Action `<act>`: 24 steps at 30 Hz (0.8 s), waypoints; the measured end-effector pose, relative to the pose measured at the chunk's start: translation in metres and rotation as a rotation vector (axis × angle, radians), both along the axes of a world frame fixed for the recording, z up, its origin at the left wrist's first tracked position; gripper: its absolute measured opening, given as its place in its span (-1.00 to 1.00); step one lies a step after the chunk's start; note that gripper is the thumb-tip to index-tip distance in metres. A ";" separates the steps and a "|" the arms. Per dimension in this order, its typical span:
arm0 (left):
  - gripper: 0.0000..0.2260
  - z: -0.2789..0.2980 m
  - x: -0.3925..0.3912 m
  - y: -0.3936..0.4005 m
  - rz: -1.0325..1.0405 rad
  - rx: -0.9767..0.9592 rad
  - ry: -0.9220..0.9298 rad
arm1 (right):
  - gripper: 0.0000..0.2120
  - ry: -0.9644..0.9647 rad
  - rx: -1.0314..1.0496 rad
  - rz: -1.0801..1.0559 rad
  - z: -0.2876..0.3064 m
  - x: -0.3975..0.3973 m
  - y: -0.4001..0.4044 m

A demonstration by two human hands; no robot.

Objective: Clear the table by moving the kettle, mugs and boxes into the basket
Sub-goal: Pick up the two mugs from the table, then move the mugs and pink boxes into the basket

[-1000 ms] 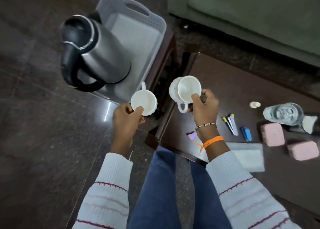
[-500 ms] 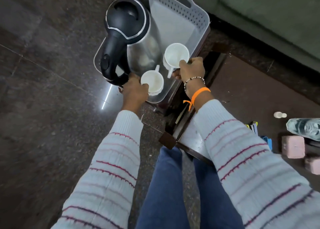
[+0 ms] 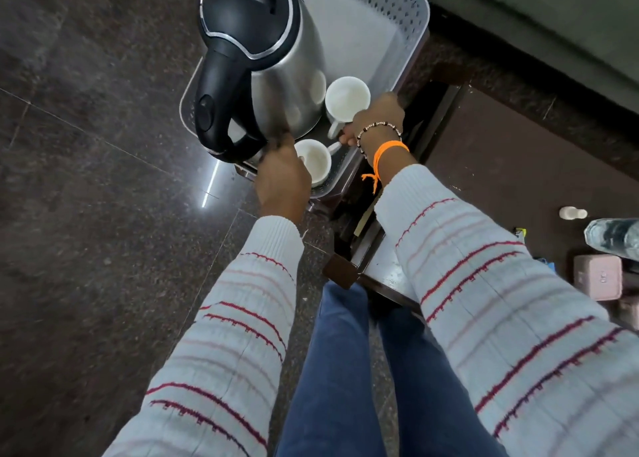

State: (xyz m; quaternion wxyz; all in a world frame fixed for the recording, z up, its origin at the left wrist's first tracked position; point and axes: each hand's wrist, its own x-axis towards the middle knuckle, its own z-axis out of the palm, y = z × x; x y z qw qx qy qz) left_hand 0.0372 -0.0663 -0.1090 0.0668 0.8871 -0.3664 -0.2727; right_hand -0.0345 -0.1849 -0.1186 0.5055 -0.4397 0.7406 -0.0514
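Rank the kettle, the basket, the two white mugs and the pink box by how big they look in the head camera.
1. basket, partly hidden by the kettle
2. kettle, nearer the camera, so the order is unsure
3. the two mugs, about alike
4. pink box, near the mugs in size

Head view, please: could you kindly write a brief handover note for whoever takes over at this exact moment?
Left hand: wrapped around the near white ceramic mug, low inside the grey perforated plastic basket.
Right hand: on the handle of the far white ceramic mug, also in the basket.
Done: steel electric kettle with black lid stands in the basket.
Left: release both mugs, then fetch the pink boxes from the dark brown table.
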 end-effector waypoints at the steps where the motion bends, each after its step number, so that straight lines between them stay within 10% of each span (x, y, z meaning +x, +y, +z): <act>1: -0.67 0.003 -0.004 0.001 0.028 -0.016 -0.010 | -0.64 -0.005 0.007 0.011 0.002 -0.003 0.000; 6: -0.70 0.022 -0.029 0.011 0.151 -0.181 0.016 | -0.95 -0.057 -0.044 0.031 0.011 -0.027 0.014; 10: -0.79 0.032 -0.059 0.017 0.131 -0.254 0.138 | -0.68 -0.151 -0.063 -0.067 0.014 -0.059 0.035; 24: -0.88 0.017 -0.241 0.020 -0.331 -0.014 0.393 | -0.76 -0.160 0.039 -0.458 0.000 -0.297 0.112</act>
